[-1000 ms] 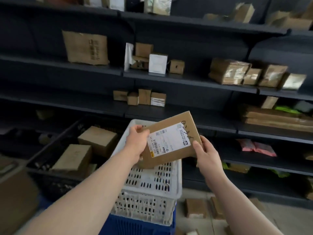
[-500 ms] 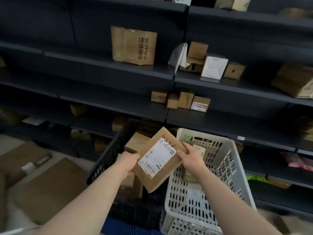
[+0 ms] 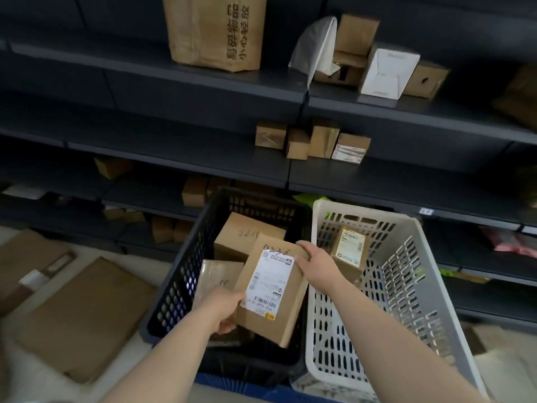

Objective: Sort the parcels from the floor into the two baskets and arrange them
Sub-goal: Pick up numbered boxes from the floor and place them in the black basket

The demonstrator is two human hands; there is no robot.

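Your left hand [image 3: 223, 308] grips the near left corner of the brown parcel [image 3: 271, 298]. The thumb lies on its top face beside the white label, and the fingers curl underneath, mostly hidden. Your right hand [image 3: 315, 261] holds the far right corner, with the fingers pressed together and hooked over the top edge. Between both hands the parcel is label-up and slightly tilted. It is over the right side of the black basket [image 3: 174, 286], close to the wall that stands against the white basket [image 3: 406, 286].

Under and behind the parcel, the black basket holds a flat taped packet [image 3: 216, 276] and, farther back, a cardboard box [image 3: 244, 237] with handwriting on its top. You cannot tell whether the parcel touches either of them.

The white basket stands just beside the black one on your right, rim to rim. A small labelled box [image 3: 350, 247] leans against its far left corner.

To your left, flat cardboard sheets [image 3: 84, 318] lie on the floor near the black basket.

Behind the baskets are dark shelves [image 3: 174, 158]. A row of small brown boxes [image 3: 313, 141] sits on the middle level. Above it stand a large brown bag [image 3: 215, 30] with printed characters and a white carton [image 3: 388, 71] among more small boxes.
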